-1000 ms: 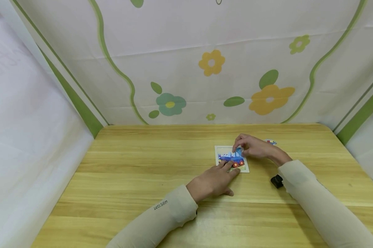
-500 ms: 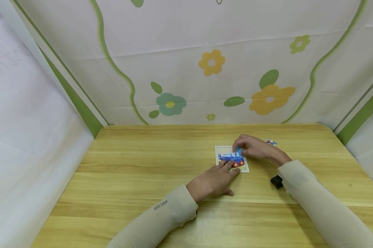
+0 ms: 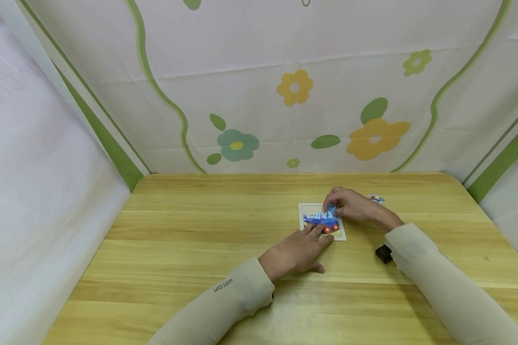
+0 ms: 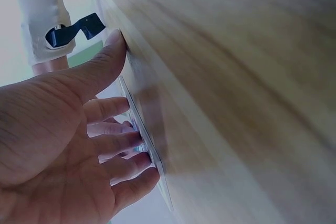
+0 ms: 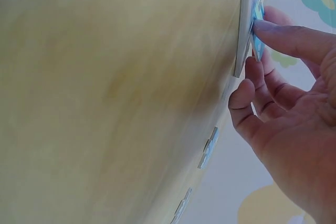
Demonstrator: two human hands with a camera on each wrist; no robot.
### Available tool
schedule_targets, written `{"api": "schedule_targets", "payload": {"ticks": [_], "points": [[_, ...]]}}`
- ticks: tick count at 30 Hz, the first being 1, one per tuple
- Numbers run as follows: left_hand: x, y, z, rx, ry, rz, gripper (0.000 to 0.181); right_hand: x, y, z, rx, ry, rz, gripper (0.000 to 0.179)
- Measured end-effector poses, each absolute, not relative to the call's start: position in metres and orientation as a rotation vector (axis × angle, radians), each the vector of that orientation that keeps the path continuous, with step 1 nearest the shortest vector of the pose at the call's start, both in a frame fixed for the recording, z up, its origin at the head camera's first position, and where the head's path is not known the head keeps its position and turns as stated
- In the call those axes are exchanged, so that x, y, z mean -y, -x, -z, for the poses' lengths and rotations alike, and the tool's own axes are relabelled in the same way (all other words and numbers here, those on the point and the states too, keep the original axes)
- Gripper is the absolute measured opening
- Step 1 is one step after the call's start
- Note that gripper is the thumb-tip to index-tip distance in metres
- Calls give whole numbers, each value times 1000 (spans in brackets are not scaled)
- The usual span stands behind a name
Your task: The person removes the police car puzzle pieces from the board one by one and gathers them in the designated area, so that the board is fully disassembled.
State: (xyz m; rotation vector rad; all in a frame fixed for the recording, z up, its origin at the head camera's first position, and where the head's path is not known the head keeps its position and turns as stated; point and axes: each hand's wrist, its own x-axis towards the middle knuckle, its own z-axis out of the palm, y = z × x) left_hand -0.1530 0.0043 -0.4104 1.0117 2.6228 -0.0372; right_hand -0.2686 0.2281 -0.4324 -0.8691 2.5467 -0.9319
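A small picture puzzle in a white frame [image 3: 310, 204] lies on the wooden table and shows a blue vehicle with red wheels. My left hand [image 3: 295, 251] rests its fingertips on the lower part of the puzzle, fingers spread and fairly straight, thumb out to the side. At the puzzle's upper right corner, my right hand [image 3: 351, 203] pinches a blue puzzle piece [image 5: 258, 43] between thumb and fingers. In the right wrist view that piece stands tilted against the frame. The fingers partly hide the piece in the head view.
Beyond the right wrist, a loose puzzle piece [image 3: 376, 198] lies on the table [image 3: 207, 215]. The right wrist view shows two loose pieces, one puzzle piece [image 5: 209, 148] nearer the frame. A black wrist device [image 3: 384, 254] juts from the right cuff. A flowered curtain [image 3: 250, 96] hangs behind.
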Motion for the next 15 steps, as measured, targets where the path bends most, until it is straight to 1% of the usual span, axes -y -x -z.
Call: {"api": "schedule_targets", "payload": {"ticks": [15], "points": [[-4, 153, 412, -2628, -1012, 40, 80, -226, 269, 431, -2602, 865, 903, 29]]}}
